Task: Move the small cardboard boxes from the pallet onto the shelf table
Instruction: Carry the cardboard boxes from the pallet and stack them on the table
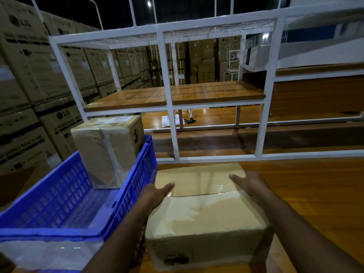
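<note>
A taped small cardboard box (pixel 204 211) rests on the wooden shelf table (pixel 307 194), right in front of me. My left hand (pixel 157 194) grips its left side, thumb lying on the top flap. My right hand (pixel 248 184) presses against its right side, fingers pointing away from me. A second small cardboard box (pixel 106 150), wrapped in clear tape, stands upright inside a blue plastic crate (pixel 136 186) to the left of the first box. The pallet is out of view.
A white metal shelf frame (pixel 169 91) with a wooden shelf board (pixel 214 93) rises just behind the box. Tall stacks of large printed cartons (pixel 29 75) fill the left side and the background. A sheet of paper and a dark tool (pixel 190 120) lie on a further table.
</note>
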`<state>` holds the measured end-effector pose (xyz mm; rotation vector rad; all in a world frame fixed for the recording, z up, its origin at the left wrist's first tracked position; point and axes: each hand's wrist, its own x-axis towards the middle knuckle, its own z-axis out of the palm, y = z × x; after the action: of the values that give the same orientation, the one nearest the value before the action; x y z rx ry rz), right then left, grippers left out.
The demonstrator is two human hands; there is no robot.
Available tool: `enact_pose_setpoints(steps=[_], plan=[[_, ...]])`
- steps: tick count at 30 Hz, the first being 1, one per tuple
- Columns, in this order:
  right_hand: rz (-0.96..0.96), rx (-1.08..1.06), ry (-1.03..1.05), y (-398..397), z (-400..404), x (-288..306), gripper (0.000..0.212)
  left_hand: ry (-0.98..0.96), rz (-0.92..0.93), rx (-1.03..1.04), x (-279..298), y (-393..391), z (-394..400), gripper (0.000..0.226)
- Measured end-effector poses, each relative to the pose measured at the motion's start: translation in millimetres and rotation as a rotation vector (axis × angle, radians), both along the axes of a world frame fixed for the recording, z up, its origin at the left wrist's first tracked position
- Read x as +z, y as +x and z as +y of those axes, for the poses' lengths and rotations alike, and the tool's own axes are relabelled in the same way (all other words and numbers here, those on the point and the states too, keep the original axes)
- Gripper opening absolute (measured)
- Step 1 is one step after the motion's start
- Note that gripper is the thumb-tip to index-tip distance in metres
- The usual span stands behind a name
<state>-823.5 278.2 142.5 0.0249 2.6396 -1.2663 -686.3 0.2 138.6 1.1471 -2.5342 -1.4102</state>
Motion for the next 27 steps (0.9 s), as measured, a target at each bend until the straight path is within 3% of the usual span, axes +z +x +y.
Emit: enact_pose_setpoints(steps=[4, 7, 9, 12, 16, 22, 27], plan=[[0.109, -0.006, -0.141, 7.9, 10.9, 3.6, 0.041, 0.050, 0.174, -0.021, 13.9, 17.7, 3.2, 0.070], [0.269, -0.008, -0.224, 18.4, 16.1, 27.3, 0.045, -0.007, 0.342, 0.012, 35.9, 25.3, 8.5, 0.061], [0.367, -0.044, -0.234, 27.3, 17.5, 44.6, 0.055, -0.034, 0.441, 0.068, 51.0, 28.3, 13.7, 0.063], [0.362, -0.092, -0.273, 44.0, 20.0, 60.5, 0.064, -0.043, 0.559, 0.119, 64.3, 35.0, 21.3, 0.083], [0.277, -0.117, -0.371, 62.1, 24.7, 60.2, 0.070, -0.030, 0.588, 0.112, 61.1, 44.8, 24.7, 0.108], [0.224, -0.117, -0.334, 79.8, 31.6, 42.6, 0.058, 0.037, 0.504, 0.113, 45.9, 57.2, 34.0, 0.092], [0.222, -0.121, -0.342, 78.1, 28.6, 47.4, 0.058, 0.045, 0.520, 0.097, 46.7, 59.3, 36.8, 0.093]])
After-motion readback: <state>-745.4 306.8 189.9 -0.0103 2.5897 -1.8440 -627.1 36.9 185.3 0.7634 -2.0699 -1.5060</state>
